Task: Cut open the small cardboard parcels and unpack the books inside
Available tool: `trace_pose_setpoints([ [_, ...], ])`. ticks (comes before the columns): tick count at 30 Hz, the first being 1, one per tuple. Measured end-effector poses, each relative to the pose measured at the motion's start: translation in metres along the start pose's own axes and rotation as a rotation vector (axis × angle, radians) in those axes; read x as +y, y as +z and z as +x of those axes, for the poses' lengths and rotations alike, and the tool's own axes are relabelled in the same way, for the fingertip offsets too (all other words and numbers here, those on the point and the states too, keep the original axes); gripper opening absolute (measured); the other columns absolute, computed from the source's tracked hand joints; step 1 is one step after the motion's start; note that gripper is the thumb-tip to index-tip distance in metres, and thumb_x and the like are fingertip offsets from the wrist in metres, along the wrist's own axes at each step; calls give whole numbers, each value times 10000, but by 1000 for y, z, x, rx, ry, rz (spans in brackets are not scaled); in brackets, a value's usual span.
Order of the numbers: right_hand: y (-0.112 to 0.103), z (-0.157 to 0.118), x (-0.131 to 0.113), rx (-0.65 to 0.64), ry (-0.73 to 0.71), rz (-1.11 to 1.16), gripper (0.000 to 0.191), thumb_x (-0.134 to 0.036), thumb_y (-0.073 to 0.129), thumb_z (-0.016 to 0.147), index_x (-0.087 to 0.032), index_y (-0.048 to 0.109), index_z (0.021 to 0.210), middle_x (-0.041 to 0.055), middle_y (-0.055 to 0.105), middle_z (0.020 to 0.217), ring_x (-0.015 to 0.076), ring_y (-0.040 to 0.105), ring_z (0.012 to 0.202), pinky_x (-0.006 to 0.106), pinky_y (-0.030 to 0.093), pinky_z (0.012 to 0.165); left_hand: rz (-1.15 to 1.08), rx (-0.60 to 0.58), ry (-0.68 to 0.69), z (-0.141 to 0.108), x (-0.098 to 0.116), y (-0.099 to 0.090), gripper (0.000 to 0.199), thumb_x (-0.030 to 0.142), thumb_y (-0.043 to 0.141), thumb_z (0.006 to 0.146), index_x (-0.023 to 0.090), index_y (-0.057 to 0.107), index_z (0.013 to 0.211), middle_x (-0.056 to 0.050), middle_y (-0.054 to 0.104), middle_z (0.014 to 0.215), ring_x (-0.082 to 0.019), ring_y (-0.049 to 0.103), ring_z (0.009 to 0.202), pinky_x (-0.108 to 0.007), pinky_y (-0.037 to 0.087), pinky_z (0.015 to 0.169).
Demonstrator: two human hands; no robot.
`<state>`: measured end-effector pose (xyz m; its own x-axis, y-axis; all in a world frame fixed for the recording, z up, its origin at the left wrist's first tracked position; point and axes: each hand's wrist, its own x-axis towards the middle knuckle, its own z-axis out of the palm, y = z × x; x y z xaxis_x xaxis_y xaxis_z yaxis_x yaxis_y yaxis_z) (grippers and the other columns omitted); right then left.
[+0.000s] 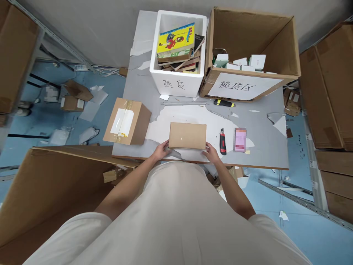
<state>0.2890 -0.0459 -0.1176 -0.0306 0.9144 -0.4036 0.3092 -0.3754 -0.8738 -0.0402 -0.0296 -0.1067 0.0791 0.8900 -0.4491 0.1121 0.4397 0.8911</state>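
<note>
The left hand [161,150] and right hand [211,153] are clamping their grip on a plain cardboard box [187,135], seemingly not yet opened. At nine o'clock, a taped carton [136,124] is sitting apparently sealed.

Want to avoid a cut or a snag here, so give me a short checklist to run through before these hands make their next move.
1. Hands at the small box: ok; left hand and right hand are at the near corners of the small box.
2. Red-and-black knife clear of fingers: ok; it lies apart, right of the right hand.
3. Its blade fully retracted: cannot tell.
4. Taped box clear of the left hand: ok; there is a gap.
5. Table covering smooth: not ok; it is torn in places.
6. Small box's contents: cannot tell; hidden inside.
</note>
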Motion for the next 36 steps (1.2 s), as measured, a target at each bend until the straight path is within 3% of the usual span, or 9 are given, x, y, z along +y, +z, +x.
trace_pose_setpoints([
  [3,6,-2,-6,3,1,21,645,-290,641,699,-220,482,1320,120,575,1322,254,627,1085,477,482,948,13,-78,32,-5,9,9,742,374,802,534,165,598,1216,-102,656,1202,-277,563,1178,-437,381,1063],
  [7,4,-9,-22,49,-41,32,564,-400,604,771,-201,520,1293,119,631,1234,237,649,988,450,515,899,84,1,43,-13,24,9,605,460,747,625,158,642,1138,-104,666,1146,-253,599,1067,-399,444,978],
  [10,-4,-17,-38,98,-112,21,533,-491,549,820,-182,562,1254,114,664,1153,227,649,967,417,517,892,250,90,113,-18,39,2,456,509,649,724,151,692,1003,-91,681,986,-221,614,891,-332,480,830],
  [14,-9,-18,-59,192,-132,-128,530,-573,464,852,-152,659,1107,132,681,1088,240,648,937,397,504,877,422,181,118,-16,56,0,451,562,512,812,147,678,759,-22,605,672,-163,534,676,-272,414,652],
  [18,-7,-11,-62,208,-92,-262,576,-592,367,878,-140,686,1038,137,700,1020,259,635,941,408,483,872,516,238,100,-8,67,9,477,573,493,816,159,589,599,20,492,559,-121,448,600,-249,342,595],
  [26,-6,-6,-43,185,-10,-86,597,-625,385,855,-146,641,1105,101,702,982,214,640,827,359,508,774,490,242,116,-6,56,7,489,557,387,867,169,591,649,1,550,598,-142,510,636,-249,398,609],
  [29,-8,-5,-34,173,-4,-22,565,-582,355,879,-150,629,1120,98,691,995,203,635,829,364,513,786,360,198,118,-5,43,2,474,496,333,893,159,649,788,-47,660,739,-178,600,744,-285,480,693],
  [33,-10,-6,-19,146,-26,-29,457,-394,451,855,-171,567,1236,124,648,1151,195,647,851,402,509,849,267,151,135,-2,23,-5,376,393,496,801,147,662,1033,-102,701,1024,-220,652,928,-369,508,877],
  [36,-9,-8,-11,48,-66,-66,594,-257,573,739,-211,498,1326,124,564,1311,217,640,982,410,503,889,237,15,141,-4,11,-6,491,346,654,675,148,636,1124,-119,686,1105,-256,644,1017,-415,489,940],
])
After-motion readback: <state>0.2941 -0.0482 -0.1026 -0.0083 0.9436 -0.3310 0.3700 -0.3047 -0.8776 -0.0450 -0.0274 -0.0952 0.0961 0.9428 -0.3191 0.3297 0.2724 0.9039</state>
